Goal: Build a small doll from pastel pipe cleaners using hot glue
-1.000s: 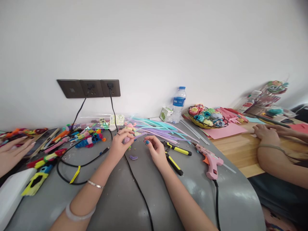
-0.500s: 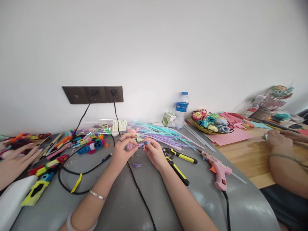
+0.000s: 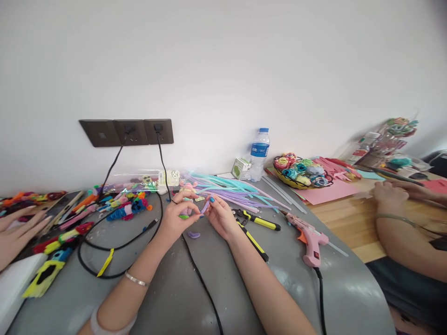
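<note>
Between my two hands is a short purple pipe cleaner (image 3: 205,207). My left hand (image 3: 179,215) pinches its lower end between thumb and forefinger, and my right hand (image 3: 220,217) pinches it from the other side. Below them a small bent purple pipe-cleaner piece (image 3: 193,235) lies on the grey table (image 3: 174,288). Behind my left fingers sits a pink figure (image 3: 188,187), partly hidden. Long purple and turquoise pipe cleaners (image 3: 233,188) are spread just beyond my hands. Yellow-and-black pliers (image 3: 256,239) lie to the right of my right hand.
A pink glue gun (image 3: 312,239) with its cord rests at the right. A black cable (image 3: 202,284) crosses the table under my arms. A water bottle (image 3: 259,156) stands by the wall. Other people's hands are at the far left (image 3: 21,230) and far right (image 3: 391,200).
The purple pipe cleaner has turned from nearly level to a steeper slant between my fingers. The whole view has shifted a little, so most things sit slightly further left and higher.
</note>
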`<state>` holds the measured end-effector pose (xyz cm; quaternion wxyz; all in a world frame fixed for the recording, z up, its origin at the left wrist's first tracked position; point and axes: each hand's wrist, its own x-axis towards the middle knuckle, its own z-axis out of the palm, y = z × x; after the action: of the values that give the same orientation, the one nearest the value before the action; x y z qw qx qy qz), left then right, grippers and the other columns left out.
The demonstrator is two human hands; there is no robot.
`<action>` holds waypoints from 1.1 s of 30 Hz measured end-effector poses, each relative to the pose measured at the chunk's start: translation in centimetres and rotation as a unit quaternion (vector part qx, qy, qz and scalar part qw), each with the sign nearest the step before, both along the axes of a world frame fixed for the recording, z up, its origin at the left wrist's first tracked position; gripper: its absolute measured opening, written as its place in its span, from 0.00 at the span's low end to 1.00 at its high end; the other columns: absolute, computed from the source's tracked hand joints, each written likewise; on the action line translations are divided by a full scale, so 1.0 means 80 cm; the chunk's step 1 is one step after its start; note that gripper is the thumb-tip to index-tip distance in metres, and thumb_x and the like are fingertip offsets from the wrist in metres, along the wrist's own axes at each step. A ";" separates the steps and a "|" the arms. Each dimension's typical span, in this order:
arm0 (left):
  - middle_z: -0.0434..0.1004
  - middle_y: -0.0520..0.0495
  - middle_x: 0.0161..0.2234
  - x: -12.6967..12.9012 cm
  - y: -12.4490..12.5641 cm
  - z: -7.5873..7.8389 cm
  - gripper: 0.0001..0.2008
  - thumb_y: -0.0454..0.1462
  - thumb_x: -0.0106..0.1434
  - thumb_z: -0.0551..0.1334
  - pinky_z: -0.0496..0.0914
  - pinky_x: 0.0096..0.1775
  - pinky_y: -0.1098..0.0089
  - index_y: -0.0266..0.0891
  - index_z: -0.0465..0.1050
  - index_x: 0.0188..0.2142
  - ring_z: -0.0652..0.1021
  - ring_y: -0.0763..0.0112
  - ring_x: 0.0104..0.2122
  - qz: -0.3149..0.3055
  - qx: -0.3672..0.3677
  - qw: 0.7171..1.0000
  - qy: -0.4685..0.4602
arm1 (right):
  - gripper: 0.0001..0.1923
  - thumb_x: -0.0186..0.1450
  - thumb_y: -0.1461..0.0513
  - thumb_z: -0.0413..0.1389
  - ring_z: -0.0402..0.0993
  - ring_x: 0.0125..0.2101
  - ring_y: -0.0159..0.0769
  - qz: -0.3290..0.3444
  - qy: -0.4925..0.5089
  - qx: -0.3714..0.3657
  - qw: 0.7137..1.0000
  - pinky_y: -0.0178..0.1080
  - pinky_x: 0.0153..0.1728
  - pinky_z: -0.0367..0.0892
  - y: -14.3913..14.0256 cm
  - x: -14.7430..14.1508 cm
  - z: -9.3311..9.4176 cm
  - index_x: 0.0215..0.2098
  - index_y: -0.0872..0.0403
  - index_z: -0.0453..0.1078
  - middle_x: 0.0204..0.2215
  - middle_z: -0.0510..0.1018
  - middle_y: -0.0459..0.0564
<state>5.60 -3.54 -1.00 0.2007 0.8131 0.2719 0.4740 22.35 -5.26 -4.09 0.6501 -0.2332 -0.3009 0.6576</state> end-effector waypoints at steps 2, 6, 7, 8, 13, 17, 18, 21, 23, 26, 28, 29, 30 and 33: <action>0.75 0.44 0.46 0.000 0.000 -0.001 0.05 0.32 0.60 0.67 0.73 0.46 0.62 0.41 0.76 0.28 0.77 0.60 0.47 -0.002 -0.005 1.000 0.016 | 0.15 0.52 0.53 0.73 0.66 0.24 0.27 0.000 -0.003 0.005 1.000 0.31 0.30 0.65 -0.001 0.000 0.000 0.30 0.52 0.77 0.23 0.73 0.41; 0.73 0.44 0.52 0.000 -0.001 -0.003 0.07 0.32 0.60 0.68 0.72 0.51 0.57 0.43 0.77 0.26 0.73 0.55 0.54 -0.015 -0.011 0.998 0.068 | 0.14 0.54 0.54 0.72 0.64 0.23 0.26 0.023 -0.021 0.013 0.999 0.30 0.27 0.63 -0.003 -0.002 0.000 0.29 0.53 0.76 0.23 0.73 0.40; 0.72 0.45 0.54 0.001 -0.001 -0.003 0.07 0.32 0.60 0.68 0.70 0.54 0.55 0.43 0.78 0.26 0.71 0.54 0.56 -0.021 -0.013 0.996 0.083 | 0.14 0.54 0.54 0.72 0.64 0.23 0.26 0.032 -0.026 0.013 0.999 0.30 0.27 0.63 -0.004 -0.002 0.000 0.29 0.53 0.76 0.23 0.73 0.41; 0.72 0.45 0.55 0.001 -0.001 -0.003 0.07 0.32 0.59 0.68 0.69 0.56 0.53 0.43 0.77 0.25 0.70 0.53 0.58 -0.026 -0.016 0.995 0.094 | 0.14 0.54 0.55 0.72 0.64 0.23 0.26 0.037 -0.030 0.012 0.999 0.31 0.26 0.63 -0.004 -0.003 -0.001 0.29 0.53 0.76 0.24 0.73 0.41; 0.70 0.44 0.57 -0.002 0.006 -0.004 0.03 0.35 0.61 0.66 0.64 0.61 0.51 0.43 0.77 0.30 0.70 0.53 0.60 0.026 -0.050 0.998 0.012 | 0.13 0.53 0.56 0.72 0.68 0.25 0.27 -0.042 0.010 0.004 0.999 0.31 0.30 0.67 -0.001 -0.001 -0.001 0.31 0.50 0.75 0.25 0.74 0.41; 0.70 0.43 0.58 -0.007 0.016 -0.012 0.04 0.38 0.61 0.65 0.68 0.58 0.56 0.44 0.79 0.34 0.69 0.54 0.62 0.071 -0.128 0.985 -0.092 | 0.14 0.51 0.57 0.73 0.72 0.30 0.28 -0.076 0.036 0.015 0.996 0.31 0.36 0.70 0.001 0.000 0.001 0.31 0.49 0.75 0.26 0.75 0.41; 0.70 0.43 0.58 -0.008 0.017 -0.014 0.05 0.39 0.61 0.65 0.70 0.57 0.57 0.44 0.80 0.34 0.69 0.53 0.62 0.072 -0.147 0.981 -0.106 | 0.14 0.51 0.57 0.74 0.72 0.31 0.28 -0.077 0.034 0.020 0.996 0.31 0.37 0.70 0.001 -0.001 0.001 0.30 0.49 0.75 0.26 0.75 0.41; 0.70 0.43 0.59 -0.005 0.017 -0.018 0.06 0.42 0.61 0.66 0.71 0.56 0.57 0.44 0.81 0.33 0.70 0.53 0.61 0.065 -0.176 0.974 -0.131 | 0.15 0.51 0.56 0.73 0.73 0.31 0.29 -0.077 0.023 0.026 0.996 0.32 0.38 0.70 0.000 -0.002 0.001 0.31 0.49 0.75 0.26 0.75 0.41; 0.71 0.42 0.58 -0.003 0.016 -0.019 0.07 0.43 0.60 0.67 0.71 0.58 0.56 0.43 0.81 0.33 0.70 0.52 0.62 0.057 -0.182 0.972 -0.138 | 0.15 0.52 0.55 0.73 0.73 0.30 0.30 -0.071 0.008 0.025 0.997 0.34 0.38 0.71 -0.001 -0.002 0.001 0.31 0.48 0.74 0.26 0.75 0.41; 0.71 0.41 0.58 0.000 0.015 -0.019 0.07 0.43 0.60 0.67 0.72 0.57 0.54 0.43 0.80 0.32 0.71 0.52 0.61 0.041 -0.192 0.970 -0.142 | 0.15 0.52 0.54 0.72 0.72 0.29 0.31 -0.057 -0.024 0.029 0.998 0.37 0.38 0.71 -0.003 -0.003 0.001 0.32 0.48 0.74 0.26 0.76 0.42; 0.71 0.40 0.59 0.000 0.014 -0.018 0.07 0.43 0.61 0.67 0.74 0.55 0.54 0.42 0.79 0.32 0.71 0.51 0.61 0.034 -0.196 0.970 -0.140 | 0.15 0.53 0.53 0.72 0.71 0.29 0.32 -0.054 -0.037 0.033 0.997 0.38 0.38 0.71 -0.004 -0.004 0.001 0.32 0.48 0.75 0.27 0.75 0.43; 0.70 0.39 0.59 0.000 0.013 -0.018 0.08 0.43 0.61 0.67 0.74 0.54 0.54 0.42 0.78 0.32 0.71 0.51 0.61 0.033 -0.197 0.970 -0.139 | 0.14 0.53 0.53 0.72 0.71 0.29 0.32 -0.055 -0.041 0.035 0.997 0.38 0.38 0.71 -0.005 -0.004 0.001 0.32 0.48 0.75 0.27 0.75 0.43; 0.70 0.39 0.59 0.000 0.013 -0.016 0.08 0.44 0.61 0.66 0.75 0.53 0.55 0.42 0.78 0.32 0.71 0.51 0.61 0.031 -0.198 0.970 -0.137 | 0.14 0.53 0.53 0.72 0.71 0.29 0.32 -0.056 -0.044 0.037 0.997 0.38 0.38 0.70 -0.005 -0.004 0.000 0.32 0.48 0.75 0.27 0.75 0.43; 0.71 0.39 0.59 0.000 0.010 -0.013 0.10 0.45 0.63 0.65 0.75 0.53 0.56 0.42 0.76 0.32 0.71 0.52 0.62 0.022 -0.199 0.971 -0.134 | 0.14 0.53 0.53 0.72 0.70 0.29 0.32 -0.060 -0.051 0.037 0.996 0.38 0.37 0.70 -0.004 -0.004 -0.001 0.32 0.48 0.74 0.26 0.73 0.43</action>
<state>5.63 -2.76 -2.04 0.3823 0.6794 0.3493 0.5198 22.00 -5.62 -4.15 0.6801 -0.2597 -0.3432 0.5935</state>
